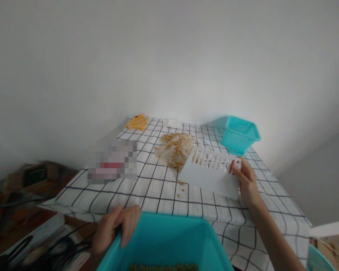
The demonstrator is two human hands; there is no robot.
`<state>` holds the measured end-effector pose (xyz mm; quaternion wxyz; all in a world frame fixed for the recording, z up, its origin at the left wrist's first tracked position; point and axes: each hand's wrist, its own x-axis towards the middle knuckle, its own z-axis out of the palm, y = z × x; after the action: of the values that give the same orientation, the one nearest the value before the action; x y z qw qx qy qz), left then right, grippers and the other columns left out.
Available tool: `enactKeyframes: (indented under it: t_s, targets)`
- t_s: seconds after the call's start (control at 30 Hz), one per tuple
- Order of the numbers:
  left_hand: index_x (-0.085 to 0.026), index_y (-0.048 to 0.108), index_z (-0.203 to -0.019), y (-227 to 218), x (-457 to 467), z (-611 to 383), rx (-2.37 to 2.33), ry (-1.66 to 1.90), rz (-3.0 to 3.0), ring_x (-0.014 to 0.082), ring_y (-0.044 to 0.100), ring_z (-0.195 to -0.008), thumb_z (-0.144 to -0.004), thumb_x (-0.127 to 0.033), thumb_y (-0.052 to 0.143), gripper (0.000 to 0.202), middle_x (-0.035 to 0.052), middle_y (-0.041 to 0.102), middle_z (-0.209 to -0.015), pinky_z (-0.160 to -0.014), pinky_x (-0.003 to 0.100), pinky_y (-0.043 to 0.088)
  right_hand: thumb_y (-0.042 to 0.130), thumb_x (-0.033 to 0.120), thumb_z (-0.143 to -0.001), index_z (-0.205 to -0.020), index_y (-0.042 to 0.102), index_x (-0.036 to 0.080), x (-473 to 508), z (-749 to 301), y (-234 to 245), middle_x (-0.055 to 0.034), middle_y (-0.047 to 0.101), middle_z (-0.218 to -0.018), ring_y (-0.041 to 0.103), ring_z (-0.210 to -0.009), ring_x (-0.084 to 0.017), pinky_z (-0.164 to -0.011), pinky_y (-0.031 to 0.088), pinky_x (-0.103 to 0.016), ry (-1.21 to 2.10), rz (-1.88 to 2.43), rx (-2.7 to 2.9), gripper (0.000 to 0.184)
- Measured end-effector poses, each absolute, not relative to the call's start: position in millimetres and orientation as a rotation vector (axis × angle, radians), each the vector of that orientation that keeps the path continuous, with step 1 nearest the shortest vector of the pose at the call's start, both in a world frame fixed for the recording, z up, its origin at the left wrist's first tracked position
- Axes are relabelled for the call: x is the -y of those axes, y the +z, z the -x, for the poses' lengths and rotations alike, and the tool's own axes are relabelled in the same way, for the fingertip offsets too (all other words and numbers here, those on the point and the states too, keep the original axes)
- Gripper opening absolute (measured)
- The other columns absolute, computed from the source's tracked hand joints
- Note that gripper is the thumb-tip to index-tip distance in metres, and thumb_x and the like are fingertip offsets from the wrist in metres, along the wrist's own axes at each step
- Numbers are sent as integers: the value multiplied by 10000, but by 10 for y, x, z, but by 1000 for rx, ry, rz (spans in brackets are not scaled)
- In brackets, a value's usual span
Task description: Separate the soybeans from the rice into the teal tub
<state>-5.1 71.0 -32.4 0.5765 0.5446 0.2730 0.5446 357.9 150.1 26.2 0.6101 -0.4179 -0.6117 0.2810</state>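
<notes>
Our right grip [246, 180] is closed on the right end of a white board [207, 177], fingers at its slots. We hold the board tilted over the surface [151, 186], right of the middle, its slotted side up and its left end at the near right side of the pile [172, 146]; whether the two touch, we cannot tell. Our left grip [120, 224] is curled over the rim of a teal tub [169, 233], toward the rim's left corner. The tub is at the near edge of the surface, and we see round greenish beans [164, 268] low inside it.

The pile, yellow beans mixed with pale grains, lies around the middle of the surface. A few loose beans [181, 182] lie nearer the near edge, just beside the board's lower left corner. A teal bin [234, 141] stands near the far right corner. An orange cloth [137, 122] lies at the far left corner, a white cloth [171, 123] by the far edge. Near the left edge is an item [113, 163] too blurred for us to name.
</notes>
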Motion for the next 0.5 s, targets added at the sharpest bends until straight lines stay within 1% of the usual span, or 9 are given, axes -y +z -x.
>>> enactKeyframes:
  t_s: [0.1,0.17,0.3,0.5]
  targets:
    - [-236,534,-412,-336,-754,75,-619,1207,-1383,182,449,-453,-1034,-525,326,717,30,496,-383,-571,356,404,643,389,-909,-718,559,232,-1488,-3580,256,9,509,-730,459,-706,-178,-658,343,-301,667,962,1413,261]
    - [-235,543,-418,-325,-756,79,-616,1186,-1387,187,462,-459,-1026,-540,346,708,32,506,-388,-572,358,405,648,386,-908,-725,560,234,-1484,-3588,243,10,510,-734,460,-708,-180,-660,344,-302,695,954,1413,253]
    - [-230,592,-437,-264,-675,15,-674,1274,-1210,165,409,-454,-1039,-521,359,708,10,498,-414,-632,355,391,645,390,-914,-736,558,238,-1492,-3614,207,10,494,-735,439,-699,-182,-650,330,-301,723,956,1395,249]
    - [-228,596,-434,-246,-615,-53,-661,1318,-1147,163,378,-468,-1055,-497,332,726,6,480,-417,-625,347,365,634,371,-922,-739,556,237,-1482,-3595,228,13,502,-740,452,-712,-179,-664,333,-299,677,962,1421,240]
